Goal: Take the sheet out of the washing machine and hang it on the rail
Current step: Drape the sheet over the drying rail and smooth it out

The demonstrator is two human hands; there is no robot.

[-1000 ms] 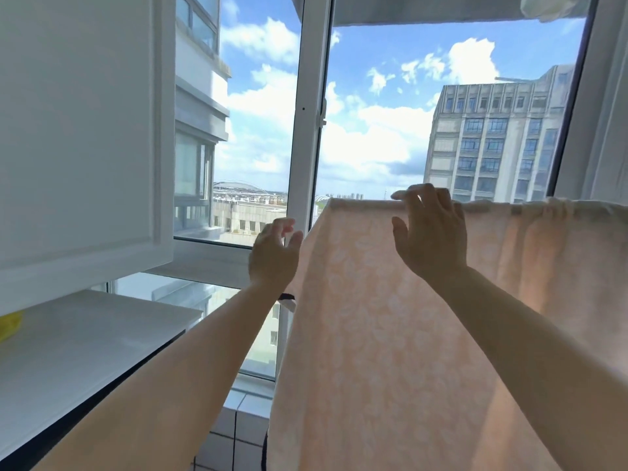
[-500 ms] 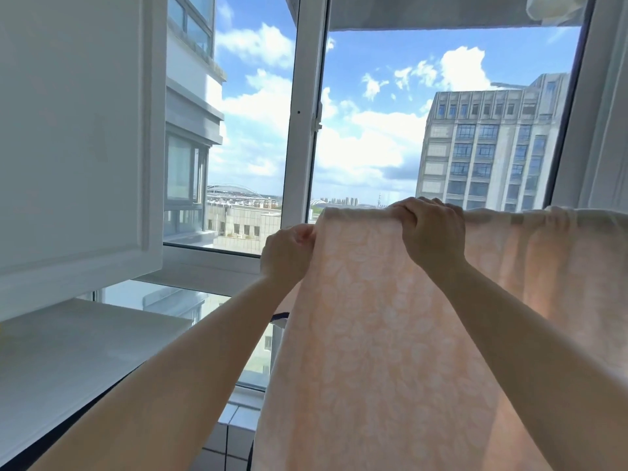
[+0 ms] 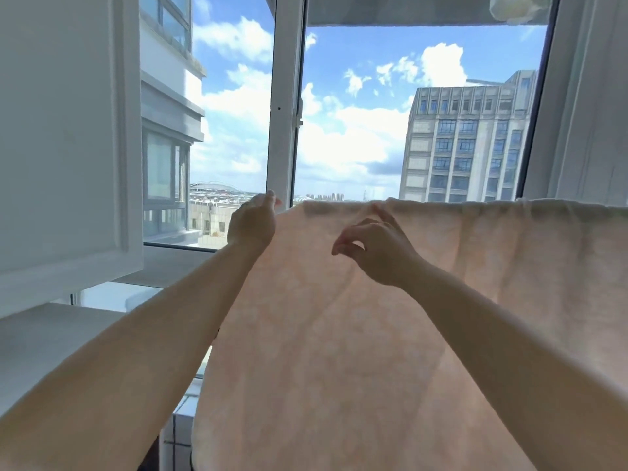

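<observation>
My sheet [image 3: 390,334] hangs over the rail, both my hands loose at its top edge.

It is a thin, pale peach cloth with a faint blotchy print, softly creased and glowing with daylight from the window [image 3: 356,113] behind; its fold hides the rail, and the right and lower edges run out of view. My left hand [image 3: 252,223] is at the left corner, fingers straight (touching or not, I cannot tell). My right hand [image 3: 377,248] hovers with fingers slack, gripping nothing.
</observation>
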